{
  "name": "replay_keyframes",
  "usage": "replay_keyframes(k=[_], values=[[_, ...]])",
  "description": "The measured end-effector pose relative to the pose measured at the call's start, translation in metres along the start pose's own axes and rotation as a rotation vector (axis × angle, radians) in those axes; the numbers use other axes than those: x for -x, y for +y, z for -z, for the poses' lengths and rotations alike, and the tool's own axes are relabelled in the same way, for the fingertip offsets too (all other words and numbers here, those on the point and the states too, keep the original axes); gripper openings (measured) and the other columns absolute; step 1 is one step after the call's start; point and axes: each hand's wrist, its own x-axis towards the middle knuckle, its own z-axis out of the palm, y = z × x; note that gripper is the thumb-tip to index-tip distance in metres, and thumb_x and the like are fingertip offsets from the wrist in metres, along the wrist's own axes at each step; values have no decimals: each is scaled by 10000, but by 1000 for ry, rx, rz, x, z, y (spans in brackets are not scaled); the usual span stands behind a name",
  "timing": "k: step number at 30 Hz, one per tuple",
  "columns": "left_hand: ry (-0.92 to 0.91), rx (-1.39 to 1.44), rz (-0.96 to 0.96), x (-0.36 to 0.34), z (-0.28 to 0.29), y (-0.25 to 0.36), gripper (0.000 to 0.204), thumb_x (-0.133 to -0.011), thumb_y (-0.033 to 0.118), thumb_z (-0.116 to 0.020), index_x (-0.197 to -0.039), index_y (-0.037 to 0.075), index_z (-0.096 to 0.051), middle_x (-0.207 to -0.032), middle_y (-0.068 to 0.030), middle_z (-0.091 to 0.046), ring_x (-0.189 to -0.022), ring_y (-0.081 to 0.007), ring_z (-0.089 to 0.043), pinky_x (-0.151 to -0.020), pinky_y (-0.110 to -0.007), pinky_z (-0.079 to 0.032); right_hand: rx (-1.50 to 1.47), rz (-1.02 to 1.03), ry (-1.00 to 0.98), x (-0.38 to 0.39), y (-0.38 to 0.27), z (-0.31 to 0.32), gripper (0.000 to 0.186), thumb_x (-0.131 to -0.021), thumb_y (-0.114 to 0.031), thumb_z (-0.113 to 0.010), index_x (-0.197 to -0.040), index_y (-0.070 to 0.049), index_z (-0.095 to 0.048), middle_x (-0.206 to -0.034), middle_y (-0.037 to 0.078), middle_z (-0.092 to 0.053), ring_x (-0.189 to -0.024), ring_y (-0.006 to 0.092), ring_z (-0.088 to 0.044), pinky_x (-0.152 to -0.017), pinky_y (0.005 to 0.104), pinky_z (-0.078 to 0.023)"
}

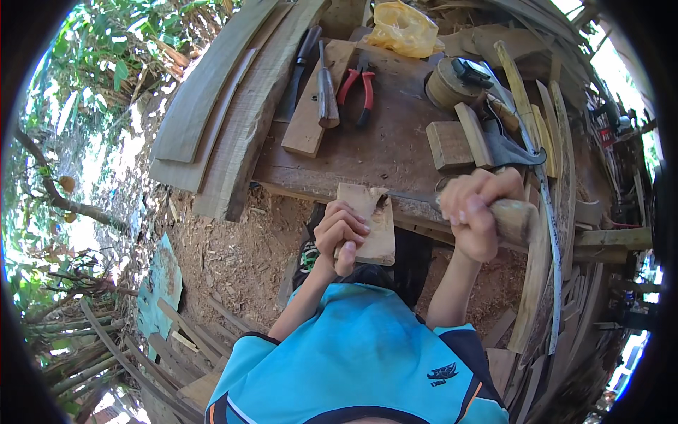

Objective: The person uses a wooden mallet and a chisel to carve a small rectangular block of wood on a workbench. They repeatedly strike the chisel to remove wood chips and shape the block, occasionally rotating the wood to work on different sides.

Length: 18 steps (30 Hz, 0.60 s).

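Note:
My left hand (340, 233) is closed at the left side of a pale wooden board (381, 237), its fingers curled over the face. The board stands tilted between my body and the bench's front edge, with a rough, dark notch near its top. To the right, my raised right hand (480, 212) is closed round a thick wooden piece (514, 220), smeared by motion. Whether that piece is a handle or a mallet head cannot be made out. On the bench (381, 148) lie red-handled pliers (358, 92) and a wooden-handled tool (327, 99) on a plank (311, 131).
Long boards (240, 134) lean along the bench's left side. A dark-handled chisel-like tool (300, 67) lies beside the plank. At the right are wood blocks (449, 145), a round wooden piece (452, 83) and long sticks. A yellow plastic bag (402, 28) sits behind. Shavings (226, 247) cover the ground.

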Motion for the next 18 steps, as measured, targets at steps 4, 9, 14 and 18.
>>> replay_keyframes(k=[4, 9, 14, 18], values=[[-27, -25, -63, 9, 1, -9, 137, -600, 173, -473, -577, 38, -469, -629, -98, -552, -622, -244, -531, -636, -363, -411, 231, -74, -180, -19, 7, -11, 159, -677, -36, -593, -630, -46, -440, -516, 24, -475, -432, 69, -436, -415, 202, -335], [-159, -131, -95, 15, -8, -21, 95, -591, 141, -493, -637, 59, -481, -733, -88, -557, -715, -265, -536, -710, -394, -410, 380, -64, -288, -41, 17, -19, 172, -634, -38, -618, -569, -66, -461, -486, -17, -462, -427, 42, -438, -416, 198, -325], [-263, -349, -104, 18, -11, -27, 166, -616, 161, -510, -736, 49, -484, -857, -113, -522, -825, -276, -508, -784, -411, -381, 241, -105, -211, -40, 22, -1, 189, -648, -36, -609, -588, -51, -430, -495, 2, -463, -431, 54, -428, -422, 193, -329], [31, -506, 130, 41, -20, -17, 298, -668, 150, -529, -921, 37, -418, -980, -118, -410, -913, -243, -446, -827, -374, -349, 172, -42, -289, -36, 24, 11, 193, -686, -11, -566, -643, -48, -381, -523, 33, -440, -412, 78, -393, -381, 209, -327]])
